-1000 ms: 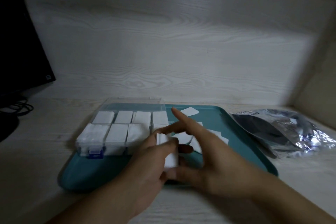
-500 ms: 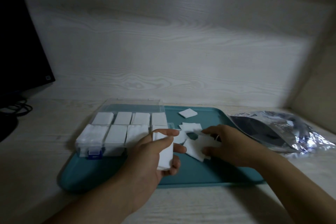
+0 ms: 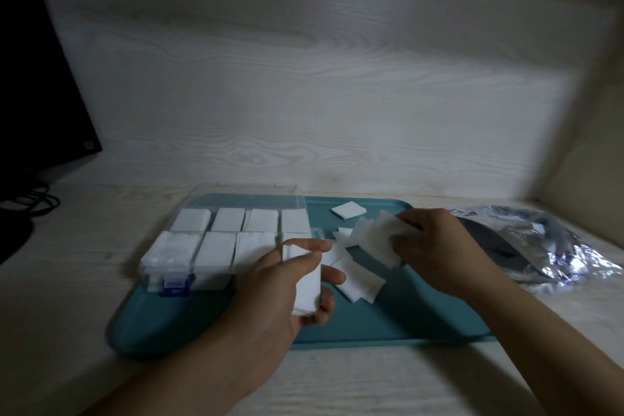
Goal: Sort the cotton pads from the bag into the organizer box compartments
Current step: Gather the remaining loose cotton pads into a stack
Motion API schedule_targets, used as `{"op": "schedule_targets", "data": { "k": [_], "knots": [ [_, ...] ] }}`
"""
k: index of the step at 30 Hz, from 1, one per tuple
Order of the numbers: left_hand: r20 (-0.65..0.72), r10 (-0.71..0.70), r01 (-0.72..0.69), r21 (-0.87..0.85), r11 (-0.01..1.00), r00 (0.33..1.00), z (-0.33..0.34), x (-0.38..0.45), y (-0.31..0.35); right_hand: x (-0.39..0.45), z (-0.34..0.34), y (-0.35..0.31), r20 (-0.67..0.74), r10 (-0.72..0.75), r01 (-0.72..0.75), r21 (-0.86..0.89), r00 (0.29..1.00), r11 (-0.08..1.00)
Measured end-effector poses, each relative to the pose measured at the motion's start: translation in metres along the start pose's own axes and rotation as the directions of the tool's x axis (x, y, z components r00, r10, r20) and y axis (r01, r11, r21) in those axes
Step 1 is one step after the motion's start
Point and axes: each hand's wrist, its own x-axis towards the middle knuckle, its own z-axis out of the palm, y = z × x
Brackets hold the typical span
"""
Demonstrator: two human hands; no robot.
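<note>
1. Presently, the left hand (image 3: pixel 287 284) holds a neat stack (image 3: pixel 305 280) of cotton pads upright, thumb on one face and fingers (image 3: pixel 332 275) curled round the other. Judgement: the stack is kept squared and edge-on so it can drop into a compartment as one block.

2. The right hand (image 3: pixel 435 246) pinches a fanned bunch of pads (image 3: pixel 374 236), raised just above the tray (image 3: pixel 388 324). Its fingers are curled on the bunch's right edge. Judgement: these are being gathered to add to the left hand's stack.

3. Loose pads (image 3: pixel 359 277) lie overlapping on the tray between the two hands; one single pad (image 3: pixel 348 210) lies apart near the tray's far rim. These remain unsorted.

4. The organizer (image 3: pixel 216 243) sits on the tray's left part, lid (image 3: pixel 243 199) open to the rear, blue latch (image 3: pixel 175 284) facing the person. Seven compartments show white pads filling them; the near-right one is partly hidden by the left hand, so its fill cannot be told.

5. The bag (image 3: pixel 537 243), silver and crumpled, lies on the tabletop (image 3: pixel 84 263) just right of the tray, within reach of the right hand. Whether pads remain inside cannot be told.

6. Judgement: the task appears well advanced; the loose pads are likely bound for the near-right compartment, close by the left hand.

7. Risk: the fanned bunch may shed pads if moved without squaring.
</note>
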Motion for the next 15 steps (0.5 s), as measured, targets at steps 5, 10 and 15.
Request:
{"op": "schedule_targets", "data": {
  "k": [5,10,15],
  "knots": [
    [-0.063,0.084,-0.084,0.01,0.996,0.994,0.002,-0.002,0.002,-0.01,-0.008,-0.02,0.14,0.108,-0.174,0.674,0.984,0.718],
    [-0.245,0.206,-0.228,-0.064,0.972,0.947,0.004,0.003,0.003,-0.032,0.005,-0.051,0.378,0.014,-0.353,0.85,0.926,0.391],
    [-0.257,0.221,-0.232,-0.011,0.973,0.941,0.002,0.002,0.006,-0.054,0.037,-0.068,0.449,0.006,-0.421,0.834,0.894,0.358]
  ]
}}
